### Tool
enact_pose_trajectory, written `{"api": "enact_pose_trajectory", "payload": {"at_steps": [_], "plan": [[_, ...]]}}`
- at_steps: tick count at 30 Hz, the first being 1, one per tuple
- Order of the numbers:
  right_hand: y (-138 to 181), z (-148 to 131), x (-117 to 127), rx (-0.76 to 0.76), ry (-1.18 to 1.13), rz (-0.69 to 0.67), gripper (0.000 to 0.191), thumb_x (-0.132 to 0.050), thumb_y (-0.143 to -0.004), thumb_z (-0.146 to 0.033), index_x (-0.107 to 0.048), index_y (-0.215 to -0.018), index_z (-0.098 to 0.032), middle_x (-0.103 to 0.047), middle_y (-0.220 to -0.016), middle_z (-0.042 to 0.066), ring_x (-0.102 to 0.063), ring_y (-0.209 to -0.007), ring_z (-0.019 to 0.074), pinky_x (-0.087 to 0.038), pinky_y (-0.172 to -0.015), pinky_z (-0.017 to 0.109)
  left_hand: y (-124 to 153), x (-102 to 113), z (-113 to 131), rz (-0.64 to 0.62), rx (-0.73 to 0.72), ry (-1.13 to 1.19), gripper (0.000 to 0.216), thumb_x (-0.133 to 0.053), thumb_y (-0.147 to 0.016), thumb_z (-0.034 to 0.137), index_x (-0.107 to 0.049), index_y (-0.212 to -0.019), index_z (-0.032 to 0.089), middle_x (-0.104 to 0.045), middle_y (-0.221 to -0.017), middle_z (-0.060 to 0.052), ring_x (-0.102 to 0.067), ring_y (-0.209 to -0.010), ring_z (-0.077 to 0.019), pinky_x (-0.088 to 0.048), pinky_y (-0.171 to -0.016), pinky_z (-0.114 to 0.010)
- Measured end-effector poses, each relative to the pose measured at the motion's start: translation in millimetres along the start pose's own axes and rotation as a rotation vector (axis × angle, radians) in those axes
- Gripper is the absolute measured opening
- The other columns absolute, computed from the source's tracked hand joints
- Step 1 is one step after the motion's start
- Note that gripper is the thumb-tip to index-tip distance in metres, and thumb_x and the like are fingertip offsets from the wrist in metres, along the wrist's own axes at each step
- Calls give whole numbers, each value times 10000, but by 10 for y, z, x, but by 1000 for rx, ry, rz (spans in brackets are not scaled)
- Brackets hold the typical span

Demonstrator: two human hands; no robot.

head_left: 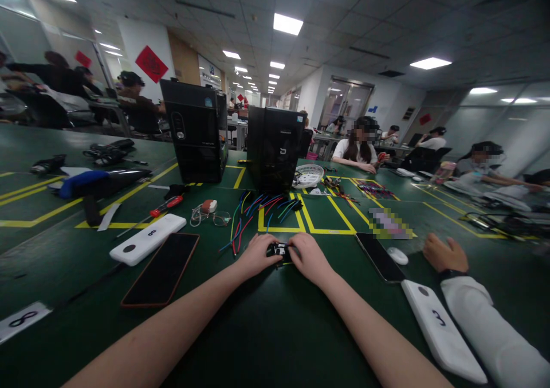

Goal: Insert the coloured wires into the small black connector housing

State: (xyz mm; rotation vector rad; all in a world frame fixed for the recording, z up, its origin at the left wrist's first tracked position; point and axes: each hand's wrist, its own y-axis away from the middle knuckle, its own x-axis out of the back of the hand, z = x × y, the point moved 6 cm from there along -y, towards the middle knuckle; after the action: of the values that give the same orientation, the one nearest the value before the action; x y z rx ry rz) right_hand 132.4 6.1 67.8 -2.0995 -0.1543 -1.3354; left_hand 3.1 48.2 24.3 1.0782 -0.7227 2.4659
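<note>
You are seated at a dark green table (266,342) marked with yellow tape lines, looking down at your own bare forearms. At the far left lies a paper label (23,319), and next to it a black phone (162,269) lies face up, just beside a white device marked 8 (147,239). Farther back are a red-handled screwdriver (167,206), a pair of glasses (215,217) and a loose spread of coloured wires (253,216), with two black computer towers (197,130) standing upright behind them. Your left hand (256,254) rests on the table with its fingers curled onto the left end of a small black part (280,251). The part sits on the table straight ahead of you, near the close ends of the wires, its long axis running left to right between your hands. Your right hand (310,257) is closed on its right end in the same way, so both hands pinch it and neither is nearer than the other. How the fingertips sit on it is too small to tell. To the right lie a second phone (378,256) and a small white oval object (397,255). Beyond them a co-worker's hand (444,254) in a white sleeve (494,336) rests flat on the table, well apart from yours, beside a white device marked 3 (440,328).
</note>
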Motion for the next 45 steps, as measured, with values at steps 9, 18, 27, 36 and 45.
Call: {"api": "enact_pose_trajectory", "payload": {"at_steps": [9, 18, 27, 36, 45], "plan": [[-49, -51, -212, -146, -34, 54, 140, -513, -808, -194, -589, -925, -187, -586, -937, 62, -519, -922, 192, -394, -852, 357, 1, -18, 53, -4, -5, -22, 270, -632, -720, 272, -599, -980, 208, -623, -1032, -60, -541, -1026, -252, -315, -999, -427], [-67, 173, -302, -292, -136, 42, 56, -525, -771, -142, -560, -758, -183, -593, -854, 37, -536, -853, 164, -409, -793, 310, 10, -12, 105, -74, -20, -16, 325, -678, -708, 347, -587, -993, 219, -618, -1067, -46, -516, -1068, -249, -234, -1043, -477], [-89, 261, 84, -246, -282, 238, 107, -442, -850, -200, -548, -839, -186, -584, -852, 42, -543, -826, 163, -432, -762, 292, 18, -23, 61, -49, -9, -6, 351, -682, -712, 351, -584, -1029, 236, -609, -1093, -52, -518, -1079, -261, -208, -1060, -493], [53, -123, 102, 50, -52, -279, 321, -523, -681, -23, -634, -916, -210, -614, -945, 38, -546, -935, 178, -407, -838, 292, 17, 14, -10, 63, 73, -32, 283, -625, -766, 335, -576, -1023, 226, -610, -1076, -55, -535, -1057, -263, -225, -1035, -532], [123, -141, -190, -36, 283, -506, 199, -507, -705, -41, -625, -827, -145, -637, -866, 107, -572, -864, 229, -404, -782, 322, 12, 19, 18, 36, 82, -39, 285, -614, -768, 319, -577, -1034, 222, -606, -1091, -61, -527, -1067, -265, -233, -1037, -523]]}}
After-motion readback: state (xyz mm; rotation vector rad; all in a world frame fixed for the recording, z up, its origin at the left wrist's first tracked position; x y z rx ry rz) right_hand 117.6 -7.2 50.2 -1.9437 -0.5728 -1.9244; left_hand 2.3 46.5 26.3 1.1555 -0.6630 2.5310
